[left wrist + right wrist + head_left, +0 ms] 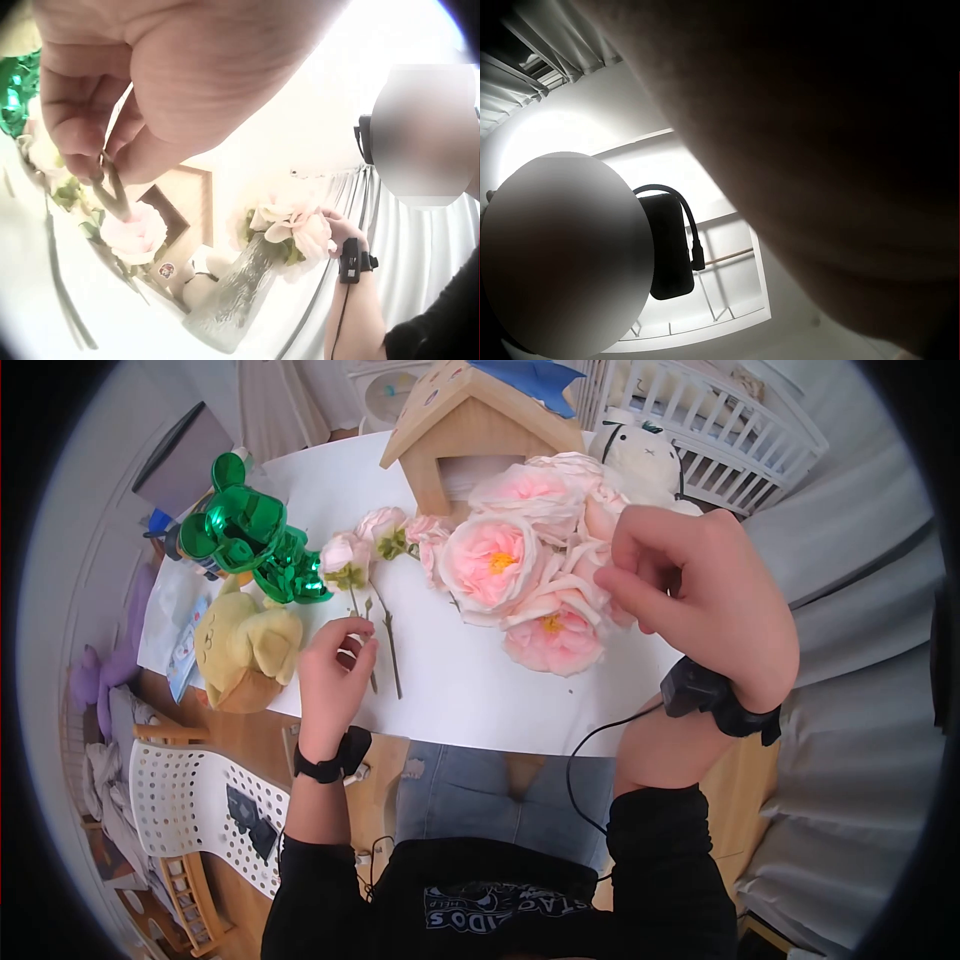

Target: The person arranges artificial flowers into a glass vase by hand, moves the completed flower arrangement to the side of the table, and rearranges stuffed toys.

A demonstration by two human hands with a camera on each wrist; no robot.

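Pinching a likely light, bendy stem (114, 196) with left hand (335, 670), best below fragile petals (136, 234); holding right hand (715, 585) by far-right roses (475, 555), cannot tell if gripping.

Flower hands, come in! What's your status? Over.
Left hand pinching flower stem. Right hand at big pink blooms, grip unclear. Another stem lies near left hand. Over.

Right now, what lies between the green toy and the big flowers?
Between the green toy and the big flowers, the head view shows smaller pink flowers.
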